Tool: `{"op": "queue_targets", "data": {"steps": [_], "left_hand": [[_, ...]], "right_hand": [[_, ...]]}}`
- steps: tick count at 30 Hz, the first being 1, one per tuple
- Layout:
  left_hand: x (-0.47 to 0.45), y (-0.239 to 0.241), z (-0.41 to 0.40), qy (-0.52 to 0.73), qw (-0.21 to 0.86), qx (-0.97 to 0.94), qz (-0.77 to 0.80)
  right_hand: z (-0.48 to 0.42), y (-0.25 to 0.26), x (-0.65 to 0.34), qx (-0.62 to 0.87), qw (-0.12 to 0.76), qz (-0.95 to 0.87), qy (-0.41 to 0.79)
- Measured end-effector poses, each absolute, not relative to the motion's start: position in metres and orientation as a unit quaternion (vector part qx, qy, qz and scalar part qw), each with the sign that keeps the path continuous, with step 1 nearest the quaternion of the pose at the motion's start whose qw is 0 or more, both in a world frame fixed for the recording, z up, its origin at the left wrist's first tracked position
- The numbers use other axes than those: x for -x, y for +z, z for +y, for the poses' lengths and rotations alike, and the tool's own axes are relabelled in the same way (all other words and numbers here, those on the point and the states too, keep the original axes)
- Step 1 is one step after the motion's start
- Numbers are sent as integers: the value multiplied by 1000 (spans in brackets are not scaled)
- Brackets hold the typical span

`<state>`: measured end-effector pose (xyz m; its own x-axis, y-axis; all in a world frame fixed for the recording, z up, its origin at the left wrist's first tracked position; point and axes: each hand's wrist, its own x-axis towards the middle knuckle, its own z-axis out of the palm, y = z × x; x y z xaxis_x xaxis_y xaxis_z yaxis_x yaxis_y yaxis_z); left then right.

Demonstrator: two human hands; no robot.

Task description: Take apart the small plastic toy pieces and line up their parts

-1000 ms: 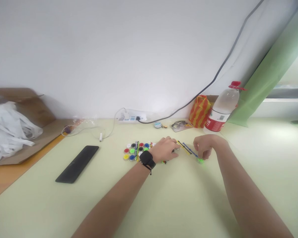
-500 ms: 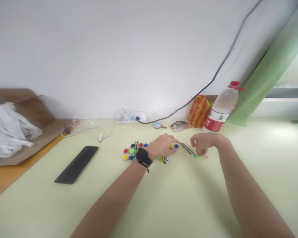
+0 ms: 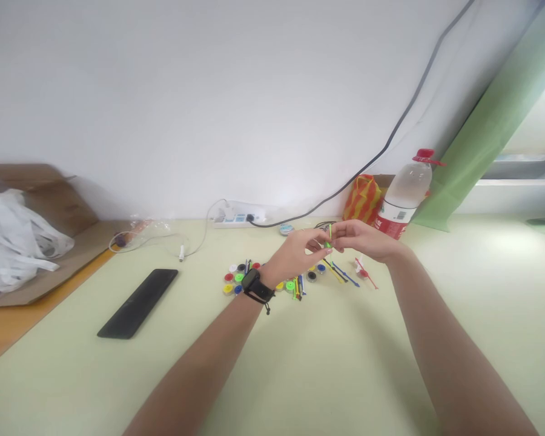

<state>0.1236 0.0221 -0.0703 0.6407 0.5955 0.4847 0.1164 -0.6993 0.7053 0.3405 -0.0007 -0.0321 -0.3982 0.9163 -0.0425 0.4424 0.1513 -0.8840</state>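
My left hand [image 3: 297, 253], with a black watch on its wrist, and my right hand [image 3: 361, 239] meet above the table. Between their fingertips they pinch a thin green plastic stick [image 3: 330, 231], held upright; its lower part is partly hidden by the fingers. Below them lie a blue stick [image 3: 346, 275] and yellow and black sticks. To the right a red stick [image 3: 367, 275] rests beside a small white piece. Round colored caps, among them a green cap [image 3: 290, 286] and a black cap [image 3: 311, 277], sit under and beside my left hand, next to a small bundle of sticks [image 3: 299, 288].
A black flat slab [image 3: 138, 304] lies on the left. At the back stand a power strip [image 3: 236, 219], a red-and-yellow bag [image 3: 362, 198] and a large water bottle [image 3: 404, 197]. An open cardboard box [image 3: 68, 206] holding white plastic bags is at far left.
My right hand has lifted the green stick from the table and moved left and up. My left hand has risen slightly to meet it. The red stick is now uncovered.
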Motion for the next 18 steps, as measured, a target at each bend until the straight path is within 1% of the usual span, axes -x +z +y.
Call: {"op": "queue_targets", "data": {"steps": [2, 5, 9, 13, 18], "left_hand": [[-123, -71, 24, 387, 325, -835, 217], [-120, -71, 27, 395, 330, -829, 218], [-119, -70, 27, 386, 329, -834, 217], [-120, -73, 27, 376, 321, -839, 227], [-122, -83, 26, 343, 297, -857, 245]], "right_hand": [[-1, -34, -334, 467, 291, -695, 464], [-1, -35, -328, 452, 287, -683, 497], [-1, -36, -325, 462, 289, -685, 483], [0, -42, -322, 498, 258, -702, 440], [9, -56, -329, 608, 190, -707, 306]]}}
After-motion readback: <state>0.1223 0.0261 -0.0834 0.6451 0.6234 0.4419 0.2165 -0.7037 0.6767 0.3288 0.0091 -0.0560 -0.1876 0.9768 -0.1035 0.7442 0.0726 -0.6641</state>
